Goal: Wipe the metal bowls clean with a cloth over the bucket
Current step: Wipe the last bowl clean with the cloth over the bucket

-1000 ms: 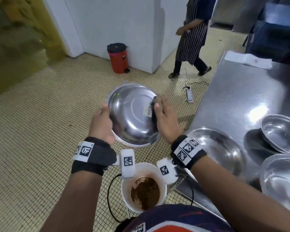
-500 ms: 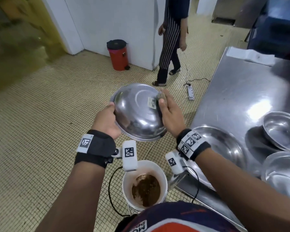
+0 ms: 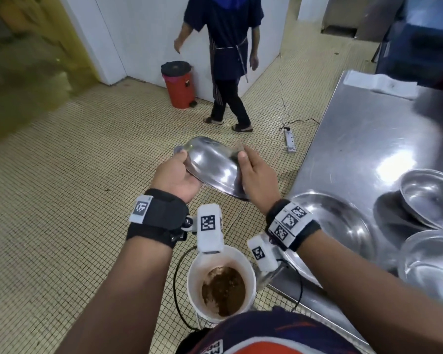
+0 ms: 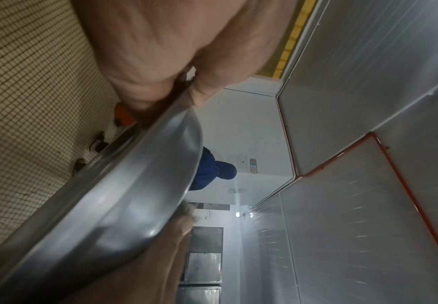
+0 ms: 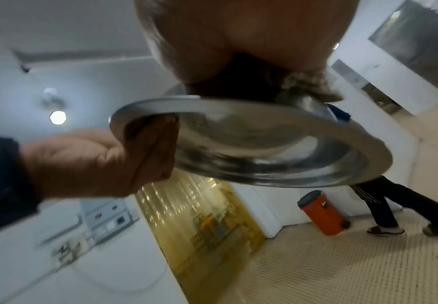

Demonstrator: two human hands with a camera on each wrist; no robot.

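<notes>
Facing mouth-down, the metal bowl [image 3: 212, 169] hung in the air between the two hands, its rounded back turned up toward the head camera and its wide rim tilted so that the near right edge sat lower than the far left one. It was a round thing with no long axis of its own; the plane of its rim sloped down toward the steel counter [image 3: 363, 139]. The left hand [image 3: 175, 178] held the left rim, thumb curled over the outer wall and fingers hooked under the lip into the hollow, as the right wrist view showed plainly [image 5: 150, 144]. The right hand [image 3: 257, 178] lay over the right side of the bowl's back, fingers bent around a crumpled cloth [image 5: 309, 86] pressed against the metal; how tightly they closed on it could not be told. The bowl stood above and beyond the white bucket [image 3: 248, 267], which sat on the tiled floor beside the counter with brown slop in its bottom. Three more metal bowls [image 3: 430, 198] rested open side up on the counter. Farther off, a person in a dark apron [image 3: 228, 47] walked near a red pedal bin [image 3: 179, 88].
</notes>
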